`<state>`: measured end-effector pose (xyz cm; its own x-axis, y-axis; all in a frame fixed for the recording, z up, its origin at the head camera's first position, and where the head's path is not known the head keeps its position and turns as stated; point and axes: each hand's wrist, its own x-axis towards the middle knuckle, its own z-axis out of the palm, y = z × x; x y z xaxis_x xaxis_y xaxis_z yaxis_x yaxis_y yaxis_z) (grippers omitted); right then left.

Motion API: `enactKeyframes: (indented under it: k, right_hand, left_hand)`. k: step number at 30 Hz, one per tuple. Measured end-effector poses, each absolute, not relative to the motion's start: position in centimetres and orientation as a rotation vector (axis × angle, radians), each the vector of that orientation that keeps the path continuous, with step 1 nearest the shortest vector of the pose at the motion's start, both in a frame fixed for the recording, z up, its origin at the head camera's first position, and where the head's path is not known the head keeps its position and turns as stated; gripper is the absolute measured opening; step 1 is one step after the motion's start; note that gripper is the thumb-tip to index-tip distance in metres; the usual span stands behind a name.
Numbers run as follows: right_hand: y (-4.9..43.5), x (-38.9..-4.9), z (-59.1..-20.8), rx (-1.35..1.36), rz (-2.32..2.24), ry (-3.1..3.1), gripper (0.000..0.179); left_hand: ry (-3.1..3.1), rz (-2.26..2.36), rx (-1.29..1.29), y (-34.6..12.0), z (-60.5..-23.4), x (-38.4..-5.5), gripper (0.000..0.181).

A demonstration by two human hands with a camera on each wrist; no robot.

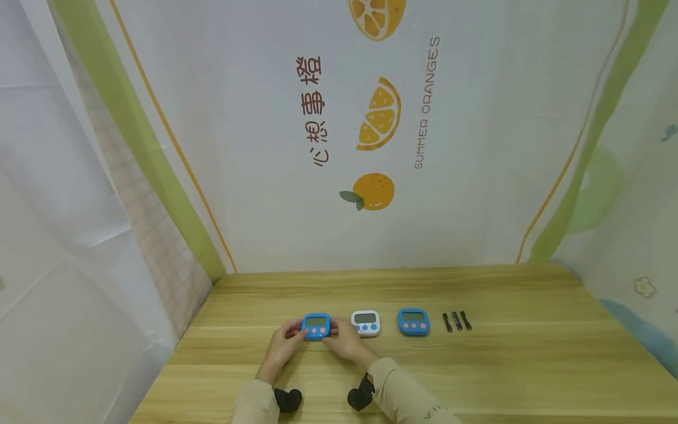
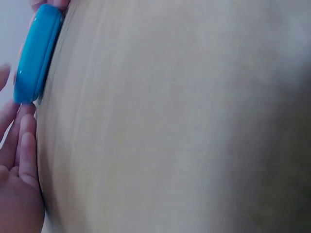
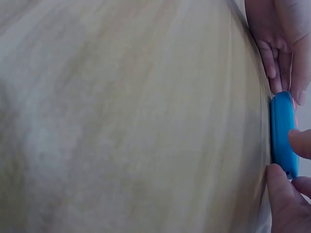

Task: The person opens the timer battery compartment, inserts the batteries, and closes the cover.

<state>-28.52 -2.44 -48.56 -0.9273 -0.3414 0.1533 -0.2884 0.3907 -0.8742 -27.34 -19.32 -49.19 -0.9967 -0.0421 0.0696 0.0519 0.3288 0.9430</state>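
A blue digital timer [image 1: 316,323] with a grey screen and pink buttons lies on the wooden table, held from both sides. At its left edge the left hand [image 1: 281,347] grips it, thumb near the lower front corner. The right hand [image 1: 345,340] pinches the opposite edge, close beside a white timer [image 1: 366,323] with blue buttons. From the left wrist view, the blue timer [image 2: 36,53] shows its side, with left-hand fingers [image 2: 26,141] against its end. In the right wrist view, a right thumb [image 3: 300,143] lies over the timer's face.
Farther right, a second blue timer [image 1: 414,322] lies beside three small dark cylinders, perhaps batteries [image 1: 457,321]. The wooden table [image 1: 508,365] meets a white cloth [image 1: 265,224] printed with oranges at its back edge. Black wrist devices [image 1: 288,401] sit by both sleeves.
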Motion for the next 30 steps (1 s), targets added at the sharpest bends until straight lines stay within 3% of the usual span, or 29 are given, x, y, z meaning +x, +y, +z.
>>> enactKeyframes:
  k: [13, 20, 30]
  right_hand:
    - [-2.5, -29.1, -49.4, -0.562, -1.676, 2.6, 0.043]
    - [-2.5, -30.3, -51.7, -0.663, -1.726, 2.635, 0.042]
    - [-2.8, -28.9, -49.4, -0.598, -1.581, 2.749, 0.04]
  left_hand:
    - [-2.523, -1.818, -0.033, -19.8, -49.1, -27.2, 0.053]
    - [-2.591, -1.761, -0.105, -19.6, -48.8, -27.2, 0.059]
    - [-2.596, -1.747, -0.116, -19.8, -49.0, -27.2, 0.055]
